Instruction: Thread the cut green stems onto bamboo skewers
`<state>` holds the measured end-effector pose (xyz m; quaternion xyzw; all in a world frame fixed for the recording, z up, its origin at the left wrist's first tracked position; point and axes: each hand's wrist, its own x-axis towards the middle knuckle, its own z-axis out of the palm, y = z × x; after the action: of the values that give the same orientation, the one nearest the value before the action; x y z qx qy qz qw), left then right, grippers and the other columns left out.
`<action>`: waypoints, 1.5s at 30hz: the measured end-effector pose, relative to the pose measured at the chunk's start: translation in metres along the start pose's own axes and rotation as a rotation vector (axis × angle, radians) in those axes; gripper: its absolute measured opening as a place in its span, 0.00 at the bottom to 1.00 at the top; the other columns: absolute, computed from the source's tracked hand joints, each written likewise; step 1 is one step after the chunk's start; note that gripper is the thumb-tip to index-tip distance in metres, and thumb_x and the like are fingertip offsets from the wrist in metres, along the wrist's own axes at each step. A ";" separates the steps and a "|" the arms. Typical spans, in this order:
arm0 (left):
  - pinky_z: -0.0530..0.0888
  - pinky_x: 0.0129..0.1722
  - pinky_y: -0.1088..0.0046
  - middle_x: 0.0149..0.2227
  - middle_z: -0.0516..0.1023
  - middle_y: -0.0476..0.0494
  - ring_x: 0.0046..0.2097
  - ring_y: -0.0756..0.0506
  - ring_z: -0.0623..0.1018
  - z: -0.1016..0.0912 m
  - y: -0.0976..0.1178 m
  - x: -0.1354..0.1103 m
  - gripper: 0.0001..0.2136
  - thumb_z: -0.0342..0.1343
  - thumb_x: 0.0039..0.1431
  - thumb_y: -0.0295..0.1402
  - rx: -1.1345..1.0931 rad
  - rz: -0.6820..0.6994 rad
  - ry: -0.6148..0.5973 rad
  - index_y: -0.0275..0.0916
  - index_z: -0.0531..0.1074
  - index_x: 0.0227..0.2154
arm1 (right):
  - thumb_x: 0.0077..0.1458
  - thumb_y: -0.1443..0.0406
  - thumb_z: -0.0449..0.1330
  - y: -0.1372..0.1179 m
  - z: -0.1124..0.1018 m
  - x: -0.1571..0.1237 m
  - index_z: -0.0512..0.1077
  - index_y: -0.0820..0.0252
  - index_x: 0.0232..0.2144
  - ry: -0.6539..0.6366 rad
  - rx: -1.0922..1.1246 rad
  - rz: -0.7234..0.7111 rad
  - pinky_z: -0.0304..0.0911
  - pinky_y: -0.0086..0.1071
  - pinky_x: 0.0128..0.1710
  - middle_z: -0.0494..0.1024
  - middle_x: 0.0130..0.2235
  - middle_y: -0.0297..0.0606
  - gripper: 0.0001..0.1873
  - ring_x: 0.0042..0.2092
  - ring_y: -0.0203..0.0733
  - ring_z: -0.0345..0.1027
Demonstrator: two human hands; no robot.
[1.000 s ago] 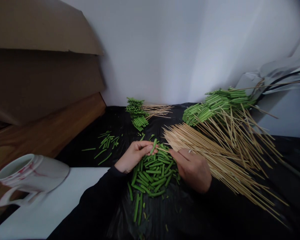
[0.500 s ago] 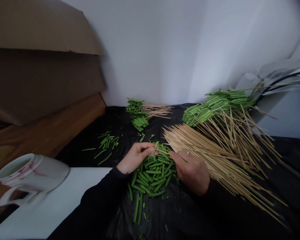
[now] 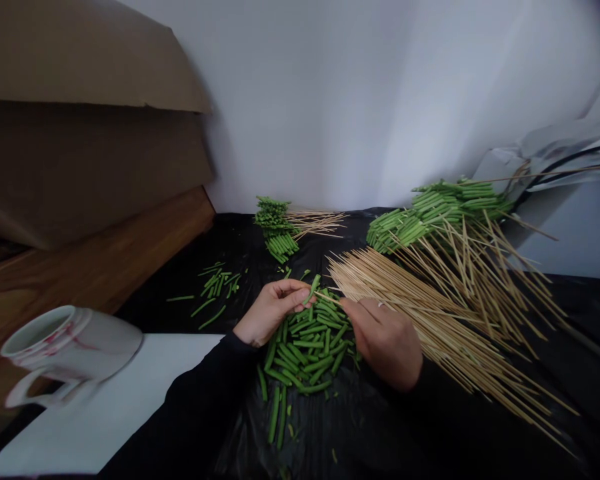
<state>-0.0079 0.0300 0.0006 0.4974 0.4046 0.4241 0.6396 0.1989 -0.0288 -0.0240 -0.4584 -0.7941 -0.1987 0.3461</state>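
Note:
Between thumb and fingers, my left hand (image 3: pixel 277 307) pinches a short piece of green bean (image 3: pixel 312 289). A thin wooden skewer (image 3: pixel 328 297) is in my right hand (image 3: pixel 385 340), its tip end reaching to the bean; whether it has pierced the bean is hidden by my left fingers. Below both hands lies a pile of cut green beans (image 3: pixel 307 353) on black plastic sheeting (image 3: pixel 245 413). Just right of my right hand, a broad bundle of bare skewers (image 3: pixel 410 293) lies slantwise.
Skewered beans (image 3: pixel 440 210) are stacked at the back right, a smaller skewered stack (image 3: pixel 277 230) at the back middle. Loose bean pieces (image 3: pixel 215 287) lie left. A mug (image 3: pixel 100 343) stands on a white board (image 3: pixel 145 373) before a cardboard box (image 3: pixel 90 147). A wall (image 3: pixel 330 100) closes the back.
The view has shifted slightly. The bean in my left fingers now stands out more above the fingertips, and both hands keep their grips.

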 end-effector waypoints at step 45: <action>0.71 0.35 0.77 0.26 0.81 0.45 0.30 0.51 0.76 0.007 -0.004 -0.004 0.10 0.71 0.43 0.34 -0.055 -0.028 -0.067 0.34 0.79 0.26 | 0.62 0.72 0.48 -0.015 -0.003 0.000 0.75 0.65 0.41 0.048 0.008 0.013 0.47 0.35 0.27 0.70 0.25 0.36 0.16 0.27 0.38 0.60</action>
<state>-0.0024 0.0242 -0.0015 0.4878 0.3782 0.4091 0.6721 0.1874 -0.0383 -0.0218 -0.4571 -0.7835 -0.2042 0.3680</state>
